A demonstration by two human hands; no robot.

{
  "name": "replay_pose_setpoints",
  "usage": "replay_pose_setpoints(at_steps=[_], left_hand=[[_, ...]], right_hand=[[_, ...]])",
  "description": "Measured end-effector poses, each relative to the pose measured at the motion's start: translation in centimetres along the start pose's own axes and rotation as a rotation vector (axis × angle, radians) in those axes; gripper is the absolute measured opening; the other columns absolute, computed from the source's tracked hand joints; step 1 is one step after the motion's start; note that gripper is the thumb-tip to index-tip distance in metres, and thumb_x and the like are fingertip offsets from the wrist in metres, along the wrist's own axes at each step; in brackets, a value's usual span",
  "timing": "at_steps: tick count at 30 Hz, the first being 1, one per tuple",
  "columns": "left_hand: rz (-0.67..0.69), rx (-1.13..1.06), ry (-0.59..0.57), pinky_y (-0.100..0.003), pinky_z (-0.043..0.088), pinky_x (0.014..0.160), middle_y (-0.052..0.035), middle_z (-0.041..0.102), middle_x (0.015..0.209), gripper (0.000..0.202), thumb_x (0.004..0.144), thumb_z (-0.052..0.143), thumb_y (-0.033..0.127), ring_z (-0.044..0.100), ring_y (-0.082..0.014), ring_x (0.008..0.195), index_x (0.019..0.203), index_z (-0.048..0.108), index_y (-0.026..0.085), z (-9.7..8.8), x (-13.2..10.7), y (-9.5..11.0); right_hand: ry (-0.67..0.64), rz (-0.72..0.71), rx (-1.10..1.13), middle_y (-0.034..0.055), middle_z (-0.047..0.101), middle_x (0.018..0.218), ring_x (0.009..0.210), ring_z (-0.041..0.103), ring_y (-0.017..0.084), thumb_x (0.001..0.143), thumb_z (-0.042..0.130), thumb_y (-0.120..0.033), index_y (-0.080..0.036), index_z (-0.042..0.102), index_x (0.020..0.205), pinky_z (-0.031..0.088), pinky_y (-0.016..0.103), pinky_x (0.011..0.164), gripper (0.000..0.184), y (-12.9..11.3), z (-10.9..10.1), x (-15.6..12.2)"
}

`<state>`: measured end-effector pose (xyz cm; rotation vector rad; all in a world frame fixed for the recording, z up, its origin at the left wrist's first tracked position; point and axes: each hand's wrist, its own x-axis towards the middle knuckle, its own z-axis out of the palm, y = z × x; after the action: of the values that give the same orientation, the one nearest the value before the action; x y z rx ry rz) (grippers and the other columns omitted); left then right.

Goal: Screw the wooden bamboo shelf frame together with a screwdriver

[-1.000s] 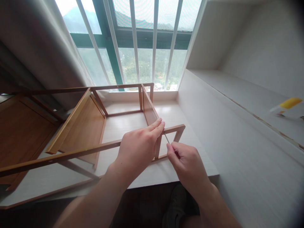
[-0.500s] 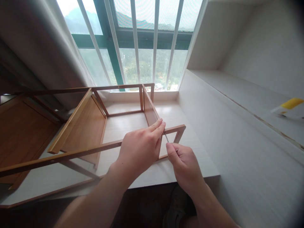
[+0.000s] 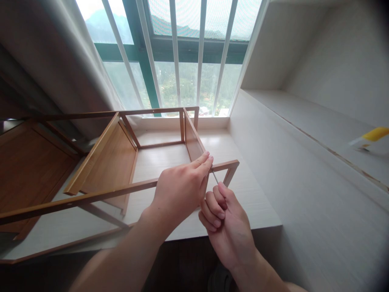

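Observation:
A brown wooden shelf rack lies on its side on the pale ledge. My left hand is closed round its near rail where the end shelf board meets it, fingers laid along the board's edge. Just to the right, my right hand is curled round a thin metal Allen key. The key's tip meets the rail at that joint, beside my left fingertips. Most of the key is hidden in my right fist, and the screw head cannot be seen.
A white ledge wall rises on the right, with a yellow-and-white object on its upper step. Behind the rack is a barred window; a grey curtain hangs at left. The ledge's front edge drops to a dark floor.
My right hand has rotated about the Allen key, from back of the hand upward to curled fingers and palm showing. The left hand still holds the rack at the same joint.

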<state>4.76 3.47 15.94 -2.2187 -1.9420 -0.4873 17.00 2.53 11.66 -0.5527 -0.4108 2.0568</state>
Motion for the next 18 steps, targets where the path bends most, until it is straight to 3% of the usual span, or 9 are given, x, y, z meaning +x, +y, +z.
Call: replay_pose_setpoints(at_steps=[5,13,18], left_hand=[[-0.014,-0.015,-0.005,-0.028,0.055,0.067,0.0010,0.054,0.137,0.042,0.094,0.040,0.026,0.069,-0.0186,0.096,0.133,0.054,0.032,-0.1,0.1,0.0],[0.004,-0.010,0.001,-0.030,0.056,0.068,0.0045,0.051,0.140,0.044,0.092,0.044,0.027,0.069,-0.0188,0.096,0.135,0.052,0.034,0.1,0.0,-0.2],[-0.003,-0.016,0.000,-0.030,0.055,0.069,0.0030,0.051,0.140,0.044,0.091,0.045,0.027,0.069,-0.0190,0.094,0.134,0.052,0.033,0.1,-0.1,-0.1]], right_hand=[[0.009,-0.100,-0.179,-0.0068,0.025,0.048,0.042,0.019,0.007,0.092,0.050,-0.038,-0.020,0.029,0.054,0.015,0.025,0.041,0.047,0.3,-0.2,-0.1],[0.085,-0.342,-0.781,-0.0045,0.029,0.049,0.048,0.023,0.009,0.091,0.052,-0.039,-0.020,0.032,0.051,0.017,0.028,0.047,0.048,-1.1,-2.0,1.4],[0.115,-0.400,-1.103,-0.0046,0.025,0.052,0.051,0.022,0.010,0.092,0.049,-0.036,-0.020,0.030,0.055,0.018,0.028,0.048,0.045,-2.1,-2.1,1.2]])
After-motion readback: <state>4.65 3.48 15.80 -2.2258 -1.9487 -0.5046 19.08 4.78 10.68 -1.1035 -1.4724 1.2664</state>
